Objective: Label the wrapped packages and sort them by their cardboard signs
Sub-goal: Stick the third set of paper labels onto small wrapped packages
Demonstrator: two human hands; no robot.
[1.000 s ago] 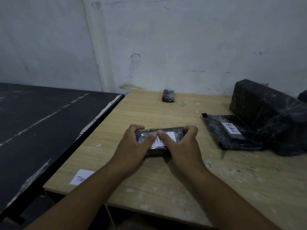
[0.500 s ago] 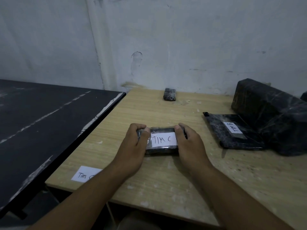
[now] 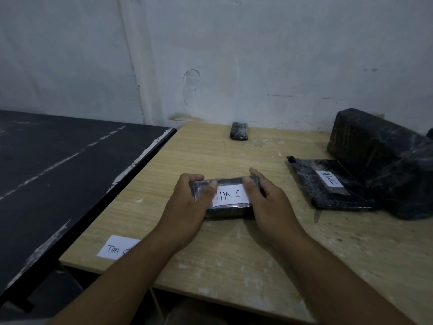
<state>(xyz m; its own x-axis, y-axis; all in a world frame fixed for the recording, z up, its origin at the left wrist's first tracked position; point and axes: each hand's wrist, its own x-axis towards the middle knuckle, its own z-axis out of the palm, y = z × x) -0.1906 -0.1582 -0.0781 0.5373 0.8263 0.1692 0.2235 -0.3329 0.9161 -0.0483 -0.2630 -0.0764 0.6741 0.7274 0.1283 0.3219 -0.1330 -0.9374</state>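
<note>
Holding w/ both hands here: left hand [image 3: 187,202] curled round the left end of a small black plastic-wrapped package [image 3: 230,212], right hand [image 3: 267,202] curled round the right end, thumbs up on top at either edge of the white paper label [image 3: 230,195] marked "TIM C". Looks like pressing the label's ends down to get it stuck flat. Prob the reason for the two-sided grip: keeps the pkg from sliding under thumb pressure. Resting flat on the light wood-grain table [image 3: 210,156], toward the front edge.

Label on, so labelling step looks done for this one imo. Next up, at a guess: sorting it over to its sign. Near-left corner of table, white sign slip [image 3: 117,247] reading "Tim" + a letter half hidden under the left forearm, so can't confirm as C, but likely the match.

Over on the right: flat black wrapped package [image 3: 309,177] w/ a white "TIM B" label [image 3: 331,178], lying right against a big black wrapped block [image 3: 379,156]. Prob the B pile, no sign for it in view tho. Far edge by the wall, one more small black wrapped bundle [image 3: 239,130], no label visible. Off to the left, scuffed black tabletop [image 3: 58,165] butted up against the wood one.
</note>
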